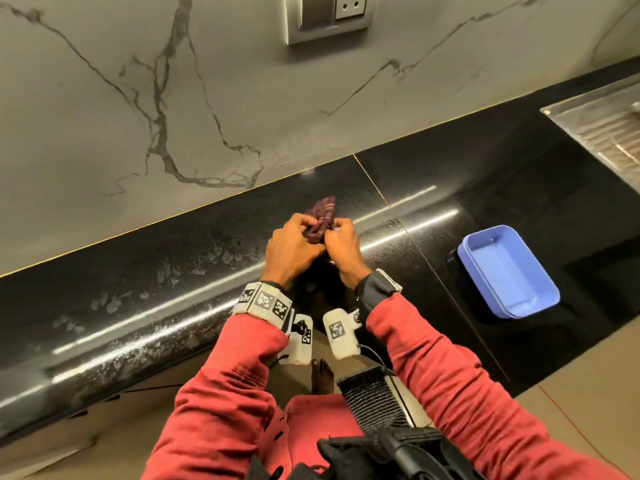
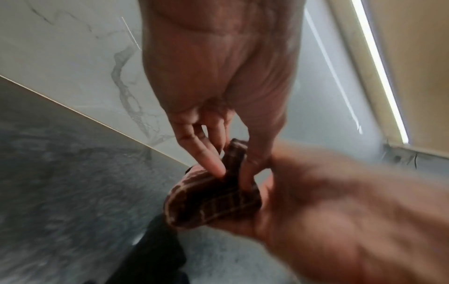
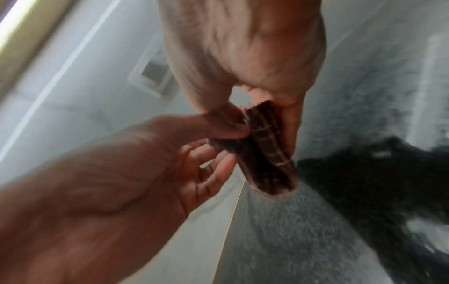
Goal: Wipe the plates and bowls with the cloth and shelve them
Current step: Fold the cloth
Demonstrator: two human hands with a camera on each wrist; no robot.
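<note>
both hands, left hand (image 1: pixel 292 249) and right hand (image 1: pixel 341 244), pinch the folded maroon checked cloth (image 1: pixel 320 218) above the black granite counter (image 1: pixel 173 271).

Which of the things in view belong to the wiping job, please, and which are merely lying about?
Part of the job:
- checked maroon cloth, held by left hand and right hand
- stacked blue rectangular dishes on the black countertop

Lying about:
- wall socket plate
- steel sink drainboard
</note>
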